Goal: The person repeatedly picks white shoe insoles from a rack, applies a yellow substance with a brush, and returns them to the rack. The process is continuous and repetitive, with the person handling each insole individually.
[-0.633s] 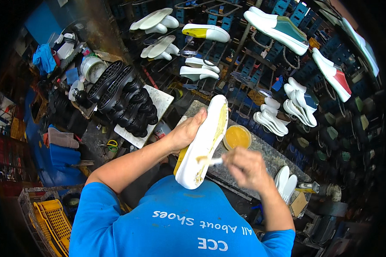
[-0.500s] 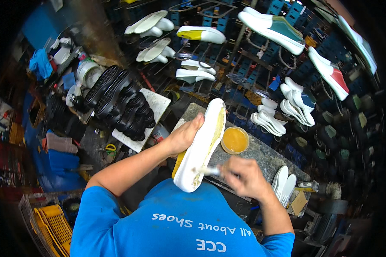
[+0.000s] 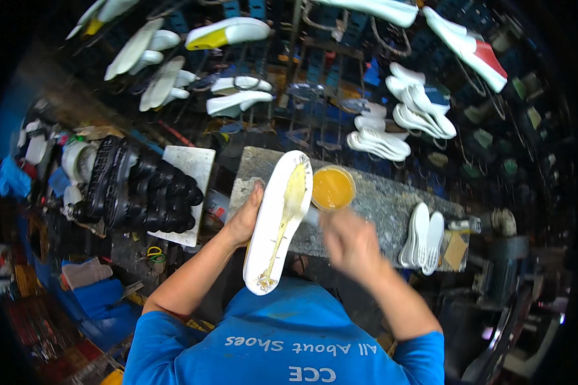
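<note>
My left hand is closed around the side of a white shoe upper, holding it upside down and upright in front of me. Yellowish glue covers the middle of its underside, with puckered edges at both ends. In my right hand, blurred by motion, is a brush with a pale handle; its tip appears to be against the middle of the underside. Just beyond that hand a round tub of amber glue sits on the stone-topped bench.
White soles stand at the bench's right end. Black soles are piled by a white board on the left, near yellow-handled scissors. Across the back, a rack holds white shoe uppers and more soles.
The brush has moved from the lower end of the underside to its middle. The shoe upper has turned so its glued underside faces me more, and the view has shifted.
</note>
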